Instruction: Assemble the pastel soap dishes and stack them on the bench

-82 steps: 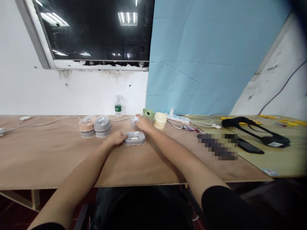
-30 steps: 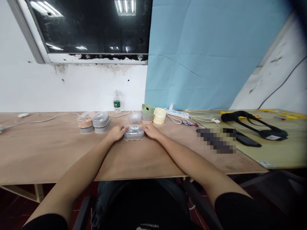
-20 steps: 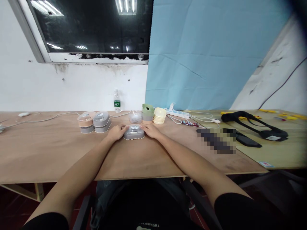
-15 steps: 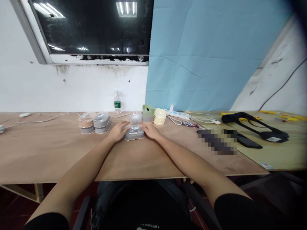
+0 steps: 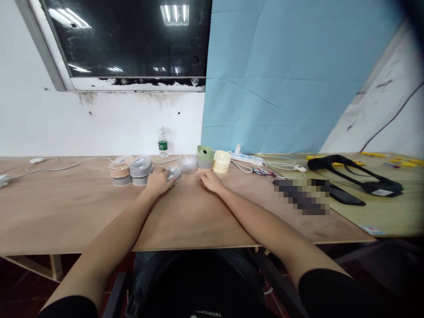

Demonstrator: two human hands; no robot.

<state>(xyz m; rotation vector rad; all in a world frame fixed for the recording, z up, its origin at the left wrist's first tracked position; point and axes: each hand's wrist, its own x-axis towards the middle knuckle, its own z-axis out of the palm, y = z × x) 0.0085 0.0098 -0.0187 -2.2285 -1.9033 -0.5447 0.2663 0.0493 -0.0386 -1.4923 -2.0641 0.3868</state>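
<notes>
My left hand (image 5: 159,181) is closed over a grey box with a clear lid (image 5: 174,173), covering its left part. Just left of that hand stand two short stacks of similar lidded boxes, one with a peach box on top (image 5: 121,166) and one grey (image 5: 141,166). My right hand (image 5: 210,181) rests on the table with its fingers stretched out, holding nothing. Beyond its fingertips are clear lids (image 5: 188,164) and a stack of green, grey and peach tubs (image 5: 205,155). A stack of cream tubs (image 5: 221,161) stands behind the right hand.
A water bottle (image 5: 163,143) stands by the wall. Behind the tubs lie a power strip (image 5: 247,158) and white cables. On the right are a black strap-like frame (image 5: 354,172), a dark flat object (image 5: 346,194) and a blurred-out patch (image 5: 301,196).
The grey lidded box has moved left and slightly back with my left hand, away from my right hand. My right hand has stayed nearly in place and no longer touches the box.
</notes>
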